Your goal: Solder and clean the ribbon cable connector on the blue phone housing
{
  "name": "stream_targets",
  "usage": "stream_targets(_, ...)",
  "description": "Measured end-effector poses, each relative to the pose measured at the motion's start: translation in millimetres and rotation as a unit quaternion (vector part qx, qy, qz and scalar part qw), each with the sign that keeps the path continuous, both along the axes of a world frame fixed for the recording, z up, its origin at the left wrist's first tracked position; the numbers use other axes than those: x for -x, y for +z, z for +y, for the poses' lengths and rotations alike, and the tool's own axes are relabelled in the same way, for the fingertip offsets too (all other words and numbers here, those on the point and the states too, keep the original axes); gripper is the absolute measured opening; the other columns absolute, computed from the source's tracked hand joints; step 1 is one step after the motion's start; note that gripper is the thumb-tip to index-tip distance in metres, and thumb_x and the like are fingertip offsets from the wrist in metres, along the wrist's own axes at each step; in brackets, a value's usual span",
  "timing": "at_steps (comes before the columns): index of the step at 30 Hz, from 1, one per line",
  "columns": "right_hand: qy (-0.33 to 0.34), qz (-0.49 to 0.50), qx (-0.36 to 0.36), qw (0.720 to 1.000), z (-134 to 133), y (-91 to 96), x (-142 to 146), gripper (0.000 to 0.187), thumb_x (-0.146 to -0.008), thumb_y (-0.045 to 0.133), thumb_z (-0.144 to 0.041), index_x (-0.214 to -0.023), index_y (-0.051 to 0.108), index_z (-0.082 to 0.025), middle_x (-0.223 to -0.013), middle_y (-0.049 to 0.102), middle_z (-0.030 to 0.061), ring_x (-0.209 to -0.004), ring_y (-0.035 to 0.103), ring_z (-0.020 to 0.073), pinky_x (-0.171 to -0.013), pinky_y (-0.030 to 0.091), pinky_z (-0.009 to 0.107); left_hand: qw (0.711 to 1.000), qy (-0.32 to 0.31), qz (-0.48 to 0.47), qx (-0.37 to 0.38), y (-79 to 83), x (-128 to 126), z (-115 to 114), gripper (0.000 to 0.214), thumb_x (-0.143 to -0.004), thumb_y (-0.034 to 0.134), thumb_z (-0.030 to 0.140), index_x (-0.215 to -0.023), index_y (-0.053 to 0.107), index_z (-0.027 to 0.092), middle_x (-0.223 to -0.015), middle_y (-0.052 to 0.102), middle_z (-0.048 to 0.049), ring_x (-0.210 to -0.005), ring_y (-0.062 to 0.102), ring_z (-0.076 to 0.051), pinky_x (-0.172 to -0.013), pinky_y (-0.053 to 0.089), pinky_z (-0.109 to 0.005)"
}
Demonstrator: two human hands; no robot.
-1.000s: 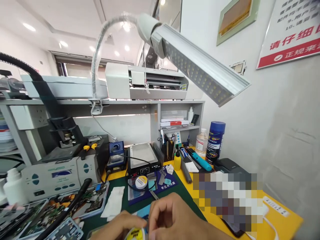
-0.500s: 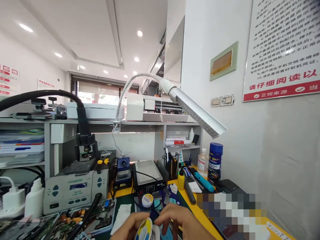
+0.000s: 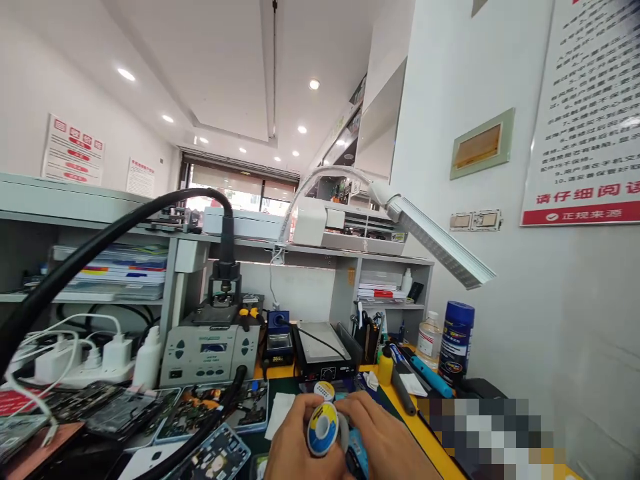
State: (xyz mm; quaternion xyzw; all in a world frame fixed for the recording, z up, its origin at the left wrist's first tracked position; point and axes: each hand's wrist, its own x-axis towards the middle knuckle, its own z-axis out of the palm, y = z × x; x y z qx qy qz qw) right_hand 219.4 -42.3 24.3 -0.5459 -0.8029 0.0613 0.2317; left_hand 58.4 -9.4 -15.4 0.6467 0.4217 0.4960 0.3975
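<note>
At the bottom centre my left hand [image 3: 293,441] grips a small round spool [image 3: 322,429] with a blue and yellow label, held upright over the green mat. My right hand [image 3: 383,437] is curled close against the spool's right side, its fingers pinched at the rim; what they pinch is too small to make out. A second, similar spool [image 3: 325,391] lies on the mat just beyond the hands.
A grey rework station [image 3: 210,348], a blue soldering station [image 3: 279,341] and a black hot plate [image 3: 323,347] line the back. Circuit boards in trays [image 3: 200,412] lie left. A black hose [image 3: 125,227] arcs overhead. A lamp [image 3: 440,243], bottles [image 3: 456,343] and tools stand right.
The view has tilted up and swung left, so more ceiling and left shelf show. The spool has risen between my hands and its label now faces me.
</note>
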Motion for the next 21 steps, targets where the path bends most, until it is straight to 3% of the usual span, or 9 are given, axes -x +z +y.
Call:
stream_targets(2, 0.005, 0.010, -0.019, 1.000, 1, -5.2, 4, 0.061, -0.067, 0.063, -0.013, -0.128, 0.067, -0.013, -0.127, 0.065, 0.0207, -0.119, 0.063, 0.0386, -0.097, 0.051, 0.048, 1.000, 0.018, 0.004, 0.001, 1.8, 0, -1, 0.040, -0.070, 0.066, 0.024, -0.109, 0.059, 0.019, -0.095, 0.077, -0.0073, -0.093, 0.075, -0.028, -0.083, 0.057, -0.035)
stream_targets(8, 0.018, 0.073, -0.054, 0.996, 5, -5.8, 18, 0.041, -0.065, 0.062, 0.001, -0.101, 0.072, -0.017, -0.109, 0.070, 0.0106, -0.098, 0.070, 0.0256, -0.083, 0.056, 0.036, 0.999, 0.039, 0.002, -0.013, 0.5, 1, -4, 0.042, -0.072, 0.068, 0.027, -0.112, 0.059, 0.017, -0.107, 0.075, -0.0122, -0.105, 0.072, -0.030, -0.089, 0.056, -0.037)
stream_targets(12, -0.012, 0.113, -0.070, 0.991, 9, 8.7, 12, 0.017, -0.083, 0.075, -0.013, -0.099, 0.070, -0.017, -0.100, 0.071, 0.0029, -0.090, 0.069, 0.0207, -0.080, 0.057, 0.038, 0.997, 0.028, -0.006, -0.068, 2.9, 5, -10, 0.050, -0.084, 0.064, 0.043, -0.127, 0.056, 0.017, -0.111, 0.071, -0.0116, -0.087, 0.070, -0.024, -0.074, 0.057, -0.033)
stream_targets(15, -0.083, 0.155, -0.078, 0.981, 27, 36.0, -23, 0.020, -0.097, 0.071, -0.031, -0.109, 0.069, -0.016, -0.104, 0.072, 0.0036, -0.088, 0.071, 0.0196, -0.079, 0.060, 0.039, 0.988, 0.086, 0.012, -0.127, 5.3, 7, -13, 0.050, -0.095, 0.053, 0.054, -0.128, 0.056, 0.017, -0.105, 0.067, -0.0117, -0.078, 0.066, -0.022, -0.064, 0.057, -0.033)
stream_targets(17, -0.155, 0.189, -0.096, 0.965, 48, 63.2, -59, 0.027, -0.099, 0.069, -0.035, -0.118, 0.068, -0.016, -0.116, 0.072, 0.0068, -0.098, 0.072, 0.0223, -0.084, 0.061, 0.043, 0.980, 0.122, 0.027, -0.152, 5.6, 7, -13, 0.046, -0.098, 0.049, 0.057, -0.122, 0.059, 0.020, -0.099, 0.064, -0.0103, -0.078, 0.065, -0.023, -0.063, 0.057, -0.033)
stream_targets(21, -0.339, 0.245, -0.164, 0.893, 99, 119.3, -129, 0.033, -0.100, 0.067, -0.035, -0.128, 0.065, -0.017, -0.127, 0.068, 0.0088, -0.104, 0.071, 0.0253, -0.086, 0.061, 0.045, 0.976, 0.141, 0.048, -0.160, 2.6, 4, -12, 0.038, -0.097, 0.049, 0.052, -0.117, 0.062, 0.022, -0.101, 0.061, -0.0111, -0.080, 0.065, -0.026, -0.065, 0.058, -0.038)
